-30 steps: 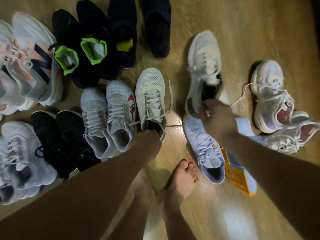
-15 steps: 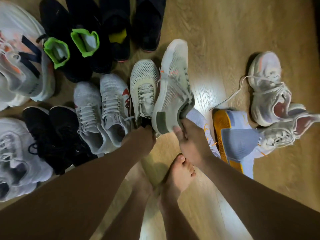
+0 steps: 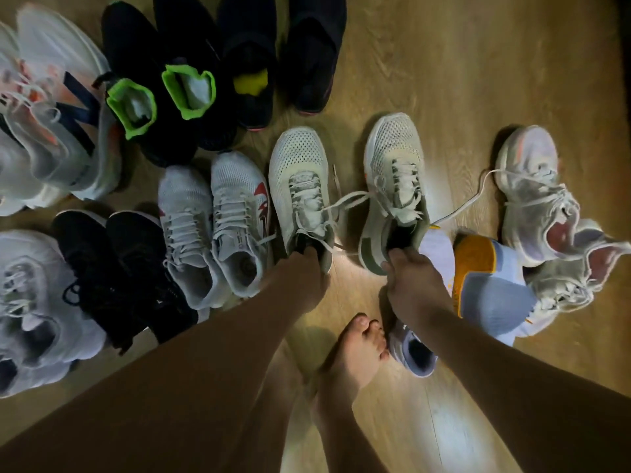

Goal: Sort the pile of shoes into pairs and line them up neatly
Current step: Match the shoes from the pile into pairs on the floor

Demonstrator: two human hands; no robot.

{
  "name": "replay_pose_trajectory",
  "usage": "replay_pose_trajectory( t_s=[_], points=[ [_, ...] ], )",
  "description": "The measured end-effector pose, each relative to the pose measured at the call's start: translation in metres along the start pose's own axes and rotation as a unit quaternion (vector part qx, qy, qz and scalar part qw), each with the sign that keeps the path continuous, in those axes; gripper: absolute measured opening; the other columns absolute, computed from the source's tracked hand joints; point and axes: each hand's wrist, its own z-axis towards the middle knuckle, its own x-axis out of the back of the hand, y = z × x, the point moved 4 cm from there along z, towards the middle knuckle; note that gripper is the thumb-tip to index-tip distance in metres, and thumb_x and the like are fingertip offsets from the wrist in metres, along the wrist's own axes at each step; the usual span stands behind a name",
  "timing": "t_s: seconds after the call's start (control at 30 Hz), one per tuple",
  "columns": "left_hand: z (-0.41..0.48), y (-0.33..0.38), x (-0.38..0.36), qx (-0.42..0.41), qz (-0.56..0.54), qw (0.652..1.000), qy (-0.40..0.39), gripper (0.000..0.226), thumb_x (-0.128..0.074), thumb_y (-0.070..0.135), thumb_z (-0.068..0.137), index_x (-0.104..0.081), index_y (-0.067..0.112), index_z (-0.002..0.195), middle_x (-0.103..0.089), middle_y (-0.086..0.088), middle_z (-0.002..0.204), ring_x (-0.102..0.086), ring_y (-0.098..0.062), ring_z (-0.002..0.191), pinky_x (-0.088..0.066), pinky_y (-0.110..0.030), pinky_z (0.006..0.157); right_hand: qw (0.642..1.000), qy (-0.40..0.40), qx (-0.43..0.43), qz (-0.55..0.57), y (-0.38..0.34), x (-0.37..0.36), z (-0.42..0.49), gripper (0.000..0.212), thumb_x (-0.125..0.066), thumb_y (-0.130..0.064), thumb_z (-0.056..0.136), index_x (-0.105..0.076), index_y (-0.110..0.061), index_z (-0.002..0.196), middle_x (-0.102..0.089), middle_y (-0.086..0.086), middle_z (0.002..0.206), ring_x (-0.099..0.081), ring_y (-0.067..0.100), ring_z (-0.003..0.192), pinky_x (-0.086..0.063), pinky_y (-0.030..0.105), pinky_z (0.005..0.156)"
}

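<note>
cream mesh sneakers with olive-green heel patches sit at the centre of the frame, toes toward the top edge, with a strip of floor between them. the left cream sneaker (image 3: 298, 186) stands just beside a pair of white lace-up sneakers with red side marks (image 3: 239, 213). the left hand (image 3: 302, 271) is curled over its heel collar and grips it. the right cream sneaker (image 3: 392, 175) is tilted a little and the right hand (image 3: 409, 291) grasps its heel rim. whether its sole rests on the floor cannot be told. a loose white lace (image 3: 345, 199) stretches across the gap between the two.

just right of the right hand, a pale blue shoe with an orange sole (image 3: 485, 278) lies on its side. beyond it, two white sneakers with pinkish linings (image 3: 536, 199) overlap near the right edge. under the right wrist lies a pale lilac shoe (image 3: 415, 353), touching the toes of a bare foot (image 3: 358, 353).

left of the red-marked pair stand black lace-up shoes (image 3: 112, 268), then blurred white chunky shoes (image 3: 30, 302) at the lower left. across the top are black shoes with neon green collars (image 3: 136, 107) and dark slip-on shoes (image 3: 310, 52). white shoes with orange and navy trim (image 3: 51, 114) fill the upper left. everything sits on a wooden floor (image 3: 461, 63).
</note>
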Motion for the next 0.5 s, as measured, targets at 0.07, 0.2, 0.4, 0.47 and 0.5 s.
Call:
replay_pose_trajectory(
  t_s=[0.07, 0.2, 0.4, 0.47, 0.5],
  points=[
    [-0.002, 0.002, 0.012, -0.034, 0.025, 0.998, 0.056, 0.044, -0.038, 0.052, 0.097, -0.043, 0.014, 0.119, -0.059, -0.011, 0.1, -0.061, -0.033, 0.093, -0.045, -0.038, 0.073, 0.999, -0.026, 0.035, -0.023, -0.012, -0.007, 0.004, 0.013, -0.052, -0.003, 0.092, -0.06, -0.001, 0.103, -0.059, 0.022, 0.103, -0.056, 0.042, 0.095, -0.045, 0.037, 0.069],
    [0.002, -0.008, 0.067, -0.129, -0.002, 0.964, 0.233, 0.03, -0.039, 0.045, 0.096, -0.054, 0.018, 0.099, -0.054, 0.001, 0.074, -0.059, -0.024, 0.07, -0.041, -0.03, 0.064, 0.985, -0.081, 0.1, -0.111, -0.03, -0.02, 0.006, 0.031, -0.049, 0.001, 0.088, -0.06, -0.006, 0.117, -0.057, 0.015, 0.115, -0.054, 0.037, 0.108, -0.051, 0.039, 0.075],
    [0.079, -0.049, 0.181, -0.118, 0.128, 0.928, 0.33, 0.039, -0.055, 0.025, 0.087, -0.049, 0.008, 0.121, -0.05, -0.02, 0.118, -0.047, -0.038, 0.106, -0.04, -0.046, 0.083, 0.968, -0.105, 0.154, -0.167, -0.016, -0.024, 0.015, 0.028, -0.071, -0.013, 0.075, -0.065, -0.012, 0.103, -0.059, 0.013, 0.1, -0.059, 0.038, 0.089, -0.055, 0.039, 0.067],
    [0.105, -0.045, 0.201, -0.128, 0.178, 0.926, 0.307, 0.054, -0.06, 0.024, 0.084, -0.042, 0.01, 0.133, -0.048, -0.021, 0.128, -0.047, -0.041, 0.111, -0.041, -0.05, 0.087, 0.972, -0.112, 0.133, -0.159, -0.009, -0.025, 0.016, 0.029, -0.075, -0.027, 0.072, -0.067, -0.014, 0.097, -0.06, 0.013, 0.105, -0.06, 0.037, 0.083, -0.054, 0.038, 0.059],
    [0.106, -0.038, 0.226, -0.15, 0.186, 0.926, 0.291, 0.059, -0.061, 0.022, 0.083, -0.038, 0.012, 0.137, -0.047, -0.019, 0.132, -0.049, -0.041, 0.111, -0.043, -0.051, 0.088, 0.978, -0.105, 0.12, -0.132, -0.009, -0.024, 0.014, 0.031, -0.073, -0.031, 0.074, -0.067, -0.016, 0.1, -0.059, 0.013, 0.113, -0.06, 0.037, 0.086, -0.054, 0.038, 0.059]
  ],
)
